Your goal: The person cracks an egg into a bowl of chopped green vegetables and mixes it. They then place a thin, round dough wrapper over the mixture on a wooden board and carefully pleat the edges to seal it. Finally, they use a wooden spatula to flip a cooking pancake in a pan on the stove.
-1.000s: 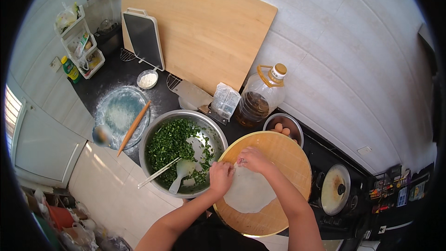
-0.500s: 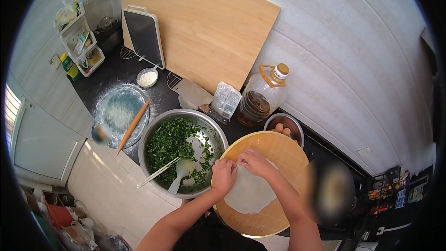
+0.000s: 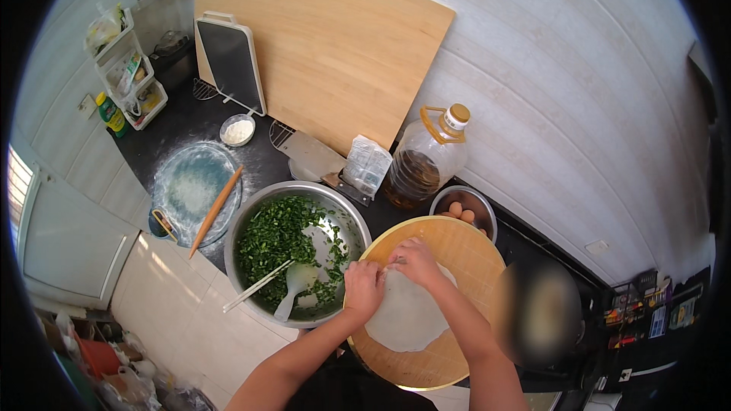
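Observation:
A thin, pale sheet of dough (image 3: 409,316) lies on a round wooden board (image 3: 466,278) in front of me. With bent fingers pressed together, my left hand (image 3: 364,289) pinches the dough's far left edge. Close beside it, my right hand (image 3: 417,260) grips the same edge in a pinch, and its fingertips partly hide the dough there. Just left of the board stands a large steel bowl (image 3: 349,227) of chopped greens (image 3: 272,237). A whitish paddle (image 3: 298,281) and a pair of chopsticks (image 3: 257,288) rest in it.
A rolling pin (image 3: 216,211) lies across a floured round mat (image 3: 190,175) at left, near a small bowl of flour (image 3: 239,132). Beyond the board are a big oil jug (image 3: 420,167) and a bowl of eggs (image 3: 460,211). A blurred dark pan (image 3: 539,312) sits at right.
The view has shifted slightly. My right hand has lifted a little and moved slightly away from me, still at the dough's edge; my left hand stays nearly in place.

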The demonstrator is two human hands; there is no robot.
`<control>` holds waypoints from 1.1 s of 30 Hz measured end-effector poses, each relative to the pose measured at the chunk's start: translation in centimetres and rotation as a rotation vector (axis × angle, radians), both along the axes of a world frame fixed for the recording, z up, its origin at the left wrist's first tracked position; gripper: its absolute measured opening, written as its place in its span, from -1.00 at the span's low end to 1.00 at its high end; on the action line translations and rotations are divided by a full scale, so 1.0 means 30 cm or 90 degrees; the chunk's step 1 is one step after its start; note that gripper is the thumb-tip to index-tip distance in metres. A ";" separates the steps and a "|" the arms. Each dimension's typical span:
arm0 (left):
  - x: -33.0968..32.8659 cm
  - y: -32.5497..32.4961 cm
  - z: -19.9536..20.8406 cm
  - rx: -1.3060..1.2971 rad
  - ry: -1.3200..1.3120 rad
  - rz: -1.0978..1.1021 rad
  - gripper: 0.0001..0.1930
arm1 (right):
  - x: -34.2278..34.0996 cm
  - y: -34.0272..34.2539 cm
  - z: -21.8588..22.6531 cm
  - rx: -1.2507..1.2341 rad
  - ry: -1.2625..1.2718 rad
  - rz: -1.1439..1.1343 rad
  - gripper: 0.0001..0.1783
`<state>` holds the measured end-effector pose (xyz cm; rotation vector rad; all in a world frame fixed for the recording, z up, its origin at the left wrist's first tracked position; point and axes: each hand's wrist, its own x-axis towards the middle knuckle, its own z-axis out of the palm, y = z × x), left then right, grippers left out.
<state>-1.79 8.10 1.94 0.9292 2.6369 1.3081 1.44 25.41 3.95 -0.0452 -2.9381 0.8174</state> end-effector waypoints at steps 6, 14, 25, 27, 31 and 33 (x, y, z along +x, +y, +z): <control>0.003 -0.007 -0.010 0.025 0.051 -0.033 -0.85 | 0.014 0.061 -0.060 -0.162 0.000 -0.058 -0.86; 0.003 -0.006 -0.011 0.020 0.037 -0.037 -0.86 | 0.027 0.048 -0.007 -0.060 -0.011 -0.022 -0.88; 0.002 -0.015 -0.017 0.018 0.083 -0.072 -0.77 | 0.006 0.029 -0.012 0.013 0.009 -0.017 -0.88; 0.000 -0.015 -0.027 0.008 0.081 -0.080 -0.74 | 0.001 0.028 -0.006 0.009 0.005 -0.021 -0.89; 0.003 -0.012 -0.031 0.019 0.069 -0.093 -0.73 | 0.017 0.095 -0.079 -0.136 0.007 -0.057 -0.87; -0.001 -0.013 -0.024 0.021 0.077 -0.091 -0.73 | 0.026 0.117 -0.063 -0.121 -0.012 -0.067 -0.87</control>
